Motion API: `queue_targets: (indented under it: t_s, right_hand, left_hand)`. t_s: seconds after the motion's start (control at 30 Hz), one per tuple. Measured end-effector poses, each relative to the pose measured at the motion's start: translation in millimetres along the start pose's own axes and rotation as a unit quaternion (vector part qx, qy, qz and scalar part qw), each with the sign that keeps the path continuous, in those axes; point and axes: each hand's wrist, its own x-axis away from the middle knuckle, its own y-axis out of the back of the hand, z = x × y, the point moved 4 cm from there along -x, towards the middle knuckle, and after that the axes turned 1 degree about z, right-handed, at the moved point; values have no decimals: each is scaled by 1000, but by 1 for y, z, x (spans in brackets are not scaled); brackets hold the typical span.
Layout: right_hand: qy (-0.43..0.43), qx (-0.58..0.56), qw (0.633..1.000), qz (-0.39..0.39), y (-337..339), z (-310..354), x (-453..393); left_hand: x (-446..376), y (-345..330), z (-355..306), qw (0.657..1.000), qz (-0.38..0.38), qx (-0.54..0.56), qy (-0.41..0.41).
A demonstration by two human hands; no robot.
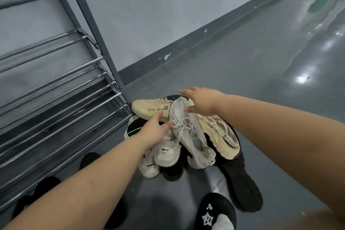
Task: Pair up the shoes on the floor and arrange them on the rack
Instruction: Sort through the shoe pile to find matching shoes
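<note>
Both hands, left hand (153, 132) and right hand (200, 101), fingers spread, reaching into shoe pile (179, 136); still sorting, next grab white sneaker (188, 132), find mate.

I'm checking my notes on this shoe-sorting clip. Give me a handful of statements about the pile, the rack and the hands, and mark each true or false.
1. The shoes lie in a pile on the floor beside the rack. True.
2. The rungs of the rack in view already hold several pairs. False: no shoes sit on the rungs that show.
3. The white laced sneaker lies on top of the pile. True.
4. The left hand holds a black shoe up in the air. False: it reaches into the pile, fingers straight, by the laces.
5. The right hand is open over the white laced sneaker. True.
</note>
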Motion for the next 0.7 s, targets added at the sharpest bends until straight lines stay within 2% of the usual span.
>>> queue_targets:
  t_s: [0.13,0.23,0.37,0.5,0.7]
  right_hand:
    - [3,-43,999,22,-6,0,-22]
    - [4,-54,998,33,-14,0,-28]
    - [-8,-65,997,34,-11,0,-29]
    - [-5,-39,998,59,-10,3,-11]
    - [-1,-167,986,28,-6,32,35]
  left_hand:
    - [-18,-17,6,995,19,97,23]
    - [-22,-26,2,992,18,122,13]
    - [-17,-35,4,995,2,97,6]
    - [5,-50,11,998,32,16,-51]
    - [52,-17,24,993,-38,61,-89]
